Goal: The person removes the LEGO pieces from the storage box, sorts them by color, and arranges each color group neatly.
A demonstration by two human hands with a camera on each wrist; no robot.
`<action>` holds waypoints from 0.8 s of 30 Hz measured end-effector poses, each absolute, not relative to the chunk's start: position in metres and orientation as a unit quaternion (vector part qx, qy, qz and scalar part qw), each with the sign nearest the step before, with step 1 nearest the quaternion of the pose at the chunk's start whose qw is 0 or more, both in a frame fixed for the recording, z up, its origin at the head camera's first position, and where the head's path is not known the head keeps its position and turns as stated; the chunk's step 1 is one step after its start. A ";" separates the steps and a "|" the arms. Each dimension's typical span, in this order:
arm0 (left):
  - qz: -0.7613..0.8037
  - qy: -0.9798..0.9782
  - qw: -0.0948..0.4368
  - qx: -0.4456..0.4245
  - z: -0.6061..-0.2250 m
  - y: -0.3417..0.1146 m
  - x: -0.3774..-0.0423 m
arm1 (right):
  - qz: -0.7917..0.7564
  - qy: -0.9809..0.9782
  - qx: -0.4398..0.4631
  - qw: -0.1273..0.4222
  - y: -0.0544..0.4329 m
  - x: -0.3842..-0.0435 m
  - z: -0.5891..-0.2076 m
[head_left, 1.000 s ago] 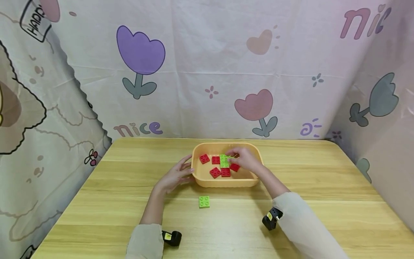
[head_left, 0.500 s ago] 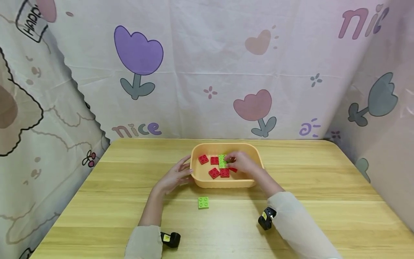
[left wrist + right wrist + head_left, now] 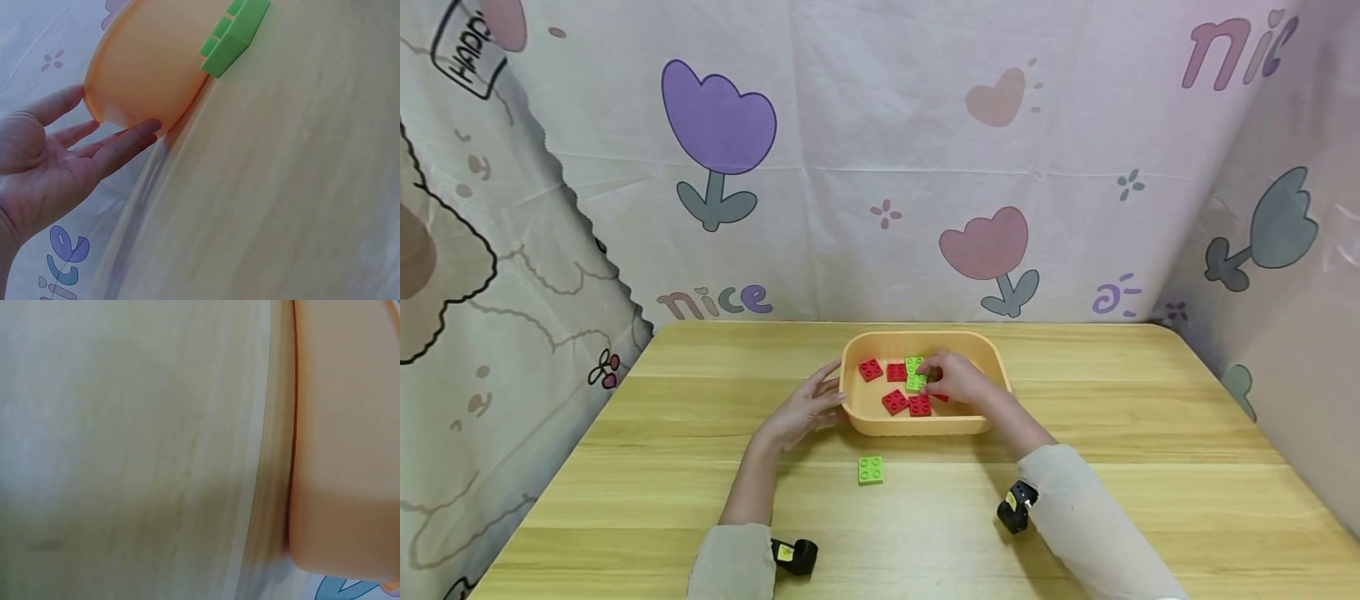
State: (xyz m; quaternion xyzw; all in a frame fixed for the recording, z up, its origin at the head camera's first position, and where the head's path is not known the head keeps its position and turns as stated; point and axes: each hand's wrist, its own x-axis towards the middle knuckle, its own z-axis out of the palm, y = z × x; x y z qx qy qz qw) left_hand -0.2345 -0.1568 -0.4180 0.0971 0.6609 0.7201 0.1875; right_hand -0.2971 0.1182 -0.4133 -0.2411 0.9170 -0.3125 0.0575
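An orange plastic basin (image 3: pixel 925 426) stands on the table with red and green toy bricks inside. My left hand (image 3: pixel 805 411) is at its left end; in the left wrist view the fingertips (image 3: pixel 147 127) touch the basin's outer wall and the thumb is at the rim. Reaching into the basin, my right hand (image 3: pixel 958 377) pinches at the right side of the green brick (image 3: pixel 914 375), its curled fingers partly covering that side. One red brick (image 3: pixel 919 406) lies just in front of the green one. Another red brick is mostly hidden under the right hand.
Other red bricks (image 3: pixel 894 402) lie in the basin's left half. A single green brick (image 3: pixel 871 470) sits on the wooden table (image 3: pixel 647 467) in front of the basin. A printed cloth (image 3: pixel 865 100) hangs behind the table. The right wrist view shows only table and basin wall.
My right hand has moved slightly left and down, against the green brick, covering more of the red brick beneath. The left hand stays at the basin's end. The head view has shifted slightly.
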 end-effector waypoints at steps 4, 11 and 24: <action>0.722 0.659 0.187 0.100 -0.417 -0.158 -0.234 | -0.304 0.919 -0.245 0.053 0.118 -0.297 -0.412; 0.719 0.661 0.189 0.099 -0.417 -0.158 -0.234 | -0.293 0.921 -0.251 0.051 0.116 -0.297 -0.413; 0.721 0.660 0.186 0.098 -0.418 -0.157 -0.234 | -0.279 0.924 -0.258 0.041 0.118 -0.296 -0.411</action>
